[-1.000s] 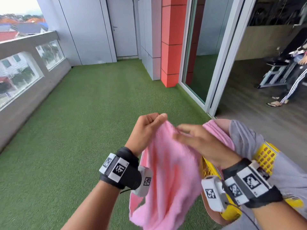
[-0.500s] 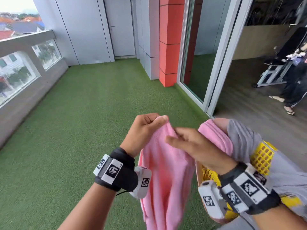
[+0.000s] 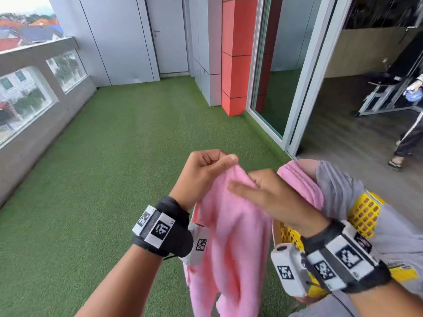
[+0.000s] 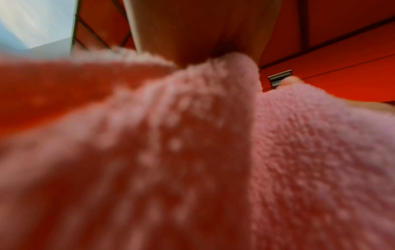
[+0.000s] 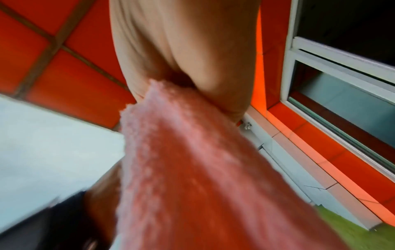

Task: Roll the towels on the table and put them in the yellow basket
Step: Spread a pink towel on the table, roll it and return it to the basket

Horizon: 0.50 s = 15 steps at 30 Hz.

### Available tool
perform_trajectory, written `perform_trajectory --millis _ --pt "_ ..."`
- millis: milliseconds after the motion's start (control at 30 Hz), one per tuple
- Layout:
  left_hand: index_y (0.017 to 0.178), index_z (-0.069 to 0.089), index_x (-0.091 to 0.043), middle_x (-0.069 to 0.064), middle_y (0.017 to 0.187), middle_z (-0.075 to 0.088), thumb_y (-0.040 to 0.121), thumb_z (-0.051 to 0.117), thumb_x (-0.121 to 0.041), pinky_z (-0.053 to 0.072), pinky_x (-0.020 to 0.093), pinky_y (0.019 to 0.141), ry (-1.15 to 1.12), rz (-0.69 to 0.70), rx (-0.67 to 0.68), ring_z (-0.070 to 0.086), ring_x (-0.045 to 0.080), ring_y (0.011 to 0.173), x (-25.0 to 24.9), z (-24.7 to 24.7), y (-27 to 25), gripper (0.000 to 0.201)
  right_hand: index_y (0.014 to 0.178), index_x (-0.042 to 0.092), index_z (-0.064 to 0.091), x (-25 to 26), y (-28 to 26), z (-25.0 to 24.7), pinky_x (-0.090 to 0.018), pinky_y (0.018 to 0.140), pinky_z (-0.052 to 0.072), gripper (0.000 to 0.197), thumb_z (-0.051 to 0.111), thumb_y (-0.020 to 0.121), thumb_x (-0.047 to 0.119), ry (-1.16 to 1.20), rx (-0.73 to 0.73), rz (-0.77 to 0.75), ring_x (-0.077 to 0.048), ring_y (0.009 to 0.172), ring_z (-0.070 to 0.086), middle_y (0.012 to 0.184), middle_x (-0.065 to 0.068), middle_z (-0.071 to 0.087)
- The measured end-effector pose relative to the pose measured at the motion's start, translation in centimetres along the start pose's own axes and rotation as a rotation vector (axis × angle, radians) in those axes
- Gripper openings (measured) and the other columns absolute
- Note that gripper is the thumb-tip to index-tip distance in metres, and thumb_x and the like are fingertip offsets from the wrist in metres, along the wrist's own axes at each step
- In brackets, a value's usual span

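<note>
A pink towel (image 3: 231, 239) hangs in the air in front of me, held up at its top edge. My left hand (image 3: 206, 172) pinches one upper corner between thumb and curled fingers. My right hand (image 3: 267, 193) grips the top edge just beside it, its index finger stretched toward the left. The left wrist view is filled with the pink towel (image 4: 213, 152), and the right wrist view shows the towel (image 5: 192, 169) bunched under the palm. The yellow basket (image 3: 364, 213) sits at the lower right, with another pink towel (image 3: 297, 179) and grey towels (image 3: 338, 186) draped over its rim.
Green artificial turf (image 3: 114, 179) covers the balcony floor. A low grey wall (image 3: 34, 110) runs along the left. A red column (image 3: 235, 53) and a sliding glass door (image 3: 286, 65) stand to the right. A person's legs (image 3: 409, 138) are in the room beyond.
My right hand has slid left along the towel's top edge toward my left hand, gathering the cloth narrower. The person in the room has moved toward the right.
</note>
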<state>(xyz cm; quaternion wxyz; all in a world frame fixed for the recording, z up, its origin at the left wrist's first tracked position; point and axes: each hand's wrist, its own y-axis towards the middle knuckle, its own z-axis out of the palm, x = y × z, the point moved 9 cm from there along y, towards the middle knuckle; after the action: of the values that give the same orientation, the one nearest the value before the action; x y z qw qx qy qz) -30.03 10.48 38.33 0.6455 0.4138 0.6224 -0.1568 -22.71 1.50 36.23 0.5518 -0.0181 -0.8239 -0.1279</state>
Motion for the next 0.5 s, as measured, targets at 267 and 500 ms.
perform_trajectory --millis 267,500 --pt "0.07 0.062 0.001 0.007 0.066 0.051 0.089 0.066 -0.025 0.033 0.031 0.057 -0.094 -0.021 -0.041 0.04 0.017 0.064 1.2 -0.4 -1.3 0.032 0.096 -0.015 0.057 1.3 0.5 -7.0 -0.042 0.083 0.036 0.063 0.073 0.083 0.045 0.333 -0.272 -0.062 -0.024 0.086 0.048 0.09 -0.016 0.057" --pt "0.075 0.067 -0.001 0.017 0.07 0.06 0.078 0.074 -0.019 0.04 0.028 0.056 -0.121 0.01 0.019 0.048 0.021 0.065 0.1 0.8 -0.8 0.02 0.071 0.01 0.062 -0.2 -1.0 -0.9 -0.018 0.055 0.037 0.038 0.073 0.08 0.044 0.173 0.023 0.039 -0.005 0.065 0.05 0.067 0.003 0.055"
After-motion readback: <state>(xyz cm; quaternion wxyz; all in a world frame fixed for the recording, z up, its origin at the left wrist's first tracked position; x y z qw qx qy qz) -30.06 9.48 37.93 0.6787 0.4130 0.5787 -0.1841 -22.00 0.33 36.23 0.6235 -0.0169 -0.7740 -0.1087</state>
